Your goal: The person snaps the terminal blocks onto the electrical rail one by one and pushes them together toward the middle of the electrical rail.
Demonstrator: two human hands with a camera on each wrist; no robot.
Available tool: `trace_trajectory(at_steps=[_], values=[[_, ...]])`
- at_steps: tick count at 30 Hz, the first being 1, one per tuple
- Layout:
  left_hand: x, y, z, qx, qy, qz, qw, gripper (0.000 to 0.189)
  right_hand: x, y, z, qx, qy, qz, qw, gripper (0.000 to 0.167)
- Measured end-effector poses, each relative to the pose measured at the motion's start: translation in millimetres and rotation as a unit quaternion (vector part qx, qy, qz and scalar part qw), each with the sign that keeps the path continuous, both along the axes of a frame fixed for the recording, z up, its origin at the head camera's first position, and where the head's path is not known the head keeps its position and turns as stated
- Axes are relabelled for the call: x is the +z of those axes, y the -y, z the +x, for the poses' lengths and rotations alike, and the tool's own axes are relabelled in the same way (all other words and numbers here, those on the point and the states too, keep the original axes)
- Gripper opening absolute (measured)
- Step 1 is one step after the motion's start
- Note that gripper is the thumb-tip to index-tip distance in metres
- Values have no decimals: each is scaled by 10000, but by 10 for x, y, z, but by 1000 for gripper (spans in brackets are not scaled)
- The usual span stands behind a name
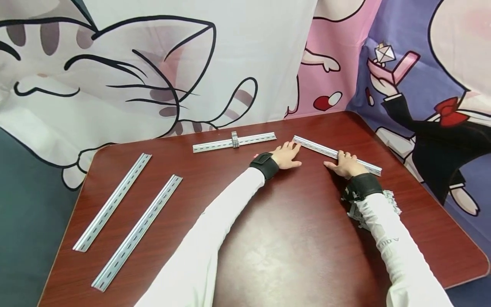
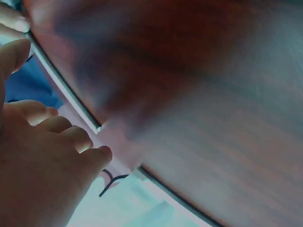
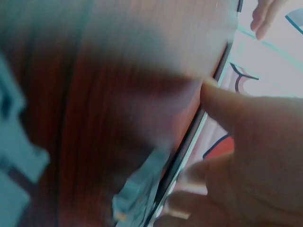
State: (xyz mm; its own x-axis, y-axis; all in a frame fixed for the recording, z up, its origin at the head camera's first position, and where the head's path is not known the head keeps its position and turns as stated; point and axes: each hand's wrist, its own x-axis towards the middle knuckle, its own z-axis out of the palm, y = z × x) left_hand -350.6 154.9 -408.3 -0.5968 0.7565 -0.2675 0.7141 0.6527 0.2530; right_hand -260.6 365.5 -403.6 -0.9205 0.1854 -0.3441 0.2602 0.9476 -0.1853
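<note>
A slotted metal DIN rail (image 1: 318, 148) lies slantwise at the back right of the table. My right hand (image 1: 347, 165) rests over the right part of this rail, thumb stretched out to the left. In the right wrist view, its fingers (image 3: 189, 203) lie beside the rail's edge (image 3: 187, 142). My left hand (image 1: 285, 156) is spread, its fingertips near or at the rail's left end; contact cannot be told. Left of it, another slotted rail (image 1: 215, 146) carries grey clip-on pieces (image 1: 235, 140) near its middle.
Two longer slotted rails (image 1: 111, 202) (image 1: 138, 232) lie side by side at the left of the brown table (image 1: 276, 238). A pile of grey plastic pieces (image 1: 391, 202) is partly hidden under my right forearm. A printed cloth (image 1: 245, 51) hangs behind the table.
</note>
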Motion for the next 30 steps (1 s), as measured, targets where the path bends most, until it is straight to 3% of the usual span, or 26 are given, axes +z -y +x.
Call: trace_trajectory(at_steps=[5,14,23,27,30], values=[[-106,-48,30,150,-173,-133,9997,74,-3,-49,14,640,131,-216,9976,82],[-102,32,155,357,-428,-431,9975,83,1,34,-33,930,458,-384,9939,89],[69,319,245,421,-67,-815,9958,86,-32,198,-66,1179,654,-519,9895,111],[102,476,266,368,9,-968,9946,83,-22,275,-76,1274,644,-765,9868,109],[100,589,281,390,73,-1022,9940,83,3,338,-58,1137,472,-543,9909,110]])
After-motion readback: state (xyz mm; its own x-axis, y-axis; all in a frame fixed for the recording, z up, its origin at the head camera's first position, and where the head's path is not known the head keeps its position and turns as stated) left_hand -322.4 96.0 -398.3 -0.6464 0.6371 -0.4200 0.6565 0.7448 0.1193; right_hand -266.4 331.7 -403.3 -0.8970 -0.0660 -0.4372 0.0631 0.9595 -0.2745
